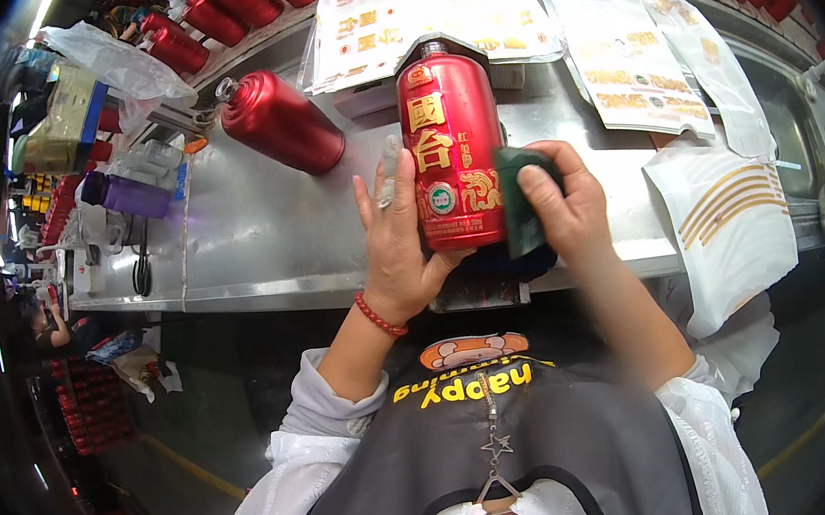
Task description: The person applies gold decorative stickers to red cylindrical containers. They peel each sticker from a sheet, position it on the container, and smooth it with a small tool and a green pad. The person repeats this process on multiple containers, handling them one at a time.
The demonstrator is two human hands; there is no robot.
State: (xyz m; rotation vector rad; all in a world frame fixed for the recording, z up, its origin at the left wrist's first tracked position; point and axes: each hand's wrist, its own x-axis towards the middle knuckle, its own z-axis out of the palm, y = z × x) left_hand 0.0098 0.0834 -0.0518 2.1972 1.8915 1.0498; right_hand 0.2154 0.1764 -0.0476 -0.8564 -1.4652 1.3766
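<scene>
A glossy red bottle (451, 143) with gold characters and a gold pattern lies in front of me on a dark support, its neck pointing away. My left hand (394, 224) grips its lower left side, thumb at the base, index finger along the side and the other fingers spread. A pale wrap covers one fingertip. In my right hand (567, 201), a dark green flat pad (527, 200) is pinched between thumb and fingers against the bottle's right side. A second red bottle (283, 122), with no gold print showing, lies to the left on the metal table (260, 238).
Behind the bottle lies a stack of gold-printed transfer sheets (432, 9). More printed sheets (622, 54) are on the right, and one with gold stripes (731, 224) hangs over the front edge. A purple bottle (129, 195) and black scissors (141, 271) lie left. Red bottles (245, 4) line the back.
</scene>
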